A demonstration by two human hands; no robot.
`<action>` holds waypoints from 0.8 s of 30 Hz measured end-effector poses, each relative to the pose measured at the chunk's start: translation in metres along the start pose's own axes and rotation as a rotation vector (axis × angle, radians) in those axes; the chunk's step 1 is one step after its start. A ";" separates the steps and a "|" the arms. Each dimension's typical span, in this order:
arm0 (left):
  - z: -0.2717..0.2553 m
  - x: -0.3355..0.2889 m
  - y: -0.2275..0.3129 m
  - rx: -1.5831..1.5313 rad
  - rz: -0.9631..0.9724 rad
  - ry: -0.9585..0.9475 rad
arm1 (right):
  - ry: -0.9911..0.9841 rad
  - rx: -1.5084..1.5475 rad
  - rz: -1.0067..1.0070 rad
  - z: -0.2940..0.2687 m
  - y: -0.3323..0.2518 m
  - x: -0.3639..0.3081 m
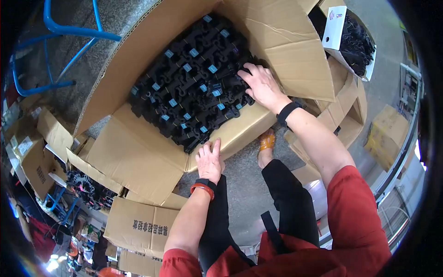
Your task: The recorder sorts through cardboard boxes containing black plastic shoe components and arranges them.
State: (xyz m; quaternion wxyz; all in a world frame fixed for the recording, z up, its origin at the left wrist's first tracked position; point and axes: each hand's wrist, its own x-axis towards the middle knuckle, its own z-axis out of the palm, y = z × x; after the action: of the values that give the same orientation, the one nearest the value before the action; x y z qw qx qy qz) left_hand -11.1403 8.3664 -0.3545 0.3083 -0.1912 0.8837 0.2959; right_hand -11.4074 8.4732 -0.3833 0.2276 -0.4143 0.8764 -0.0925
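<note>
A large open cardboard box [249, 127] stands in front of me, filled with bundles of black plastic pieces [184, 87] that look like small hangers. Many bundles carry a light blue tag, and some show a thin band around them. My right hand [263, 85] rests at the right side of the pile, fingers spread and touching the bundles by the box wall. At the near left corner, my left hand [209, 162] lies over the box's edge with its fingers apart. Neither hand grips a piece that I can make out.
A white box [334, 30] of black pieces stands at the upper right. Blue metal legs [83, 31] stand at the upper left. Closed cartons [138, 224] sit at the lower left, near an open carton of black pieces [87, 187]. A taped carton [387, 134] lies on the right.
</note>
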 end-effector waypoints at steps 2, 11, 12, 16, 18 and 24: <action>0.003 0.001 0.000 0.022 0.004 0.006 | 0.040 -0.015 -0.014 0.004 0.001 -0.007; 0.005 0.002 0.001 0.051 -0.002 0.000 | 0.095 0.021 0.011 0.006 0.000 -0.008; 0.006 0.002 0.001 0.061 0.005 0.001 | 0.093 0.032 0.016 0.006 0.001 -0.008; 0.004 0.000 -0.001 0.096 0.001 -0.004 | -0.041 0.064 0.162 -0.011 -0.007 0.015; -0.002 0.002 0.005 0.084 0.006 -0.021 | -0.091 -0.038 0.205 0.005 0.007 0.030; 0.001 0.003 0.006 0.110 0.030 -0.033 | -0.282 0.090 0.166 0.011 0.031 0.059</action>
State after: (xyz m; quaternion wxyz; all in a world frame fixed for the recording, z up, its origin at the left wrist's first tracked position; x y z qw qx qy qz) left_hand -11.1451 8.3717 -0.3547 0.3285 -0.1557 0.8961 0.2546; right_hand -11.4554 8.4479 -0.4229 0.3735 -0.3388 0.8619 -0.0537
